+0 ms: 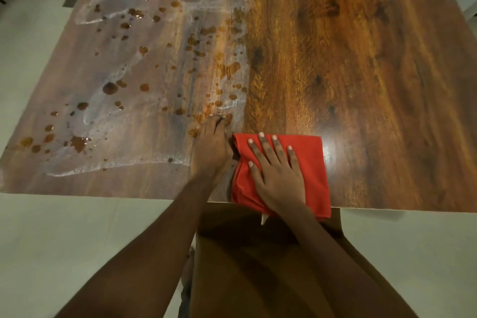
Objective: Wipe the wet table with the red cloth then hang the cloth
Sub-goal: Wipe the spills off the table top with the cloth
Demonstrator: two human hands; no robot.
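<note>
The counter is a rounded-cornered rectangle of glossy wood-grain, dull brown at its left and warm orange-brown to the right. Across the left half lie scattered droplets, round and irregular beads of varying size, amid pale, streaky smears that run in broad bands. The droplets thin out near the middle, where the grain shows dark knots.

The left hand rests palm down on the counter near its close edge, fingers together and lying flat among the last droplets, holding nothing; its side touches the left edge of the cloth. The cloth is red, soft and matte, folded into a rough rectangle with bunched folds at its left side; it lies flat at the near edge, its lower end hanging slightly past the rim. A small pale tag seems to poke out beneath it, though this is hard to make out.

The right hand presses flat on the cloth, fingers spread wide and straight, not gripping.

Right of the cloth the surface is smooth, with a bright glare spot.

A brown chair stands below the near edge.
</note>
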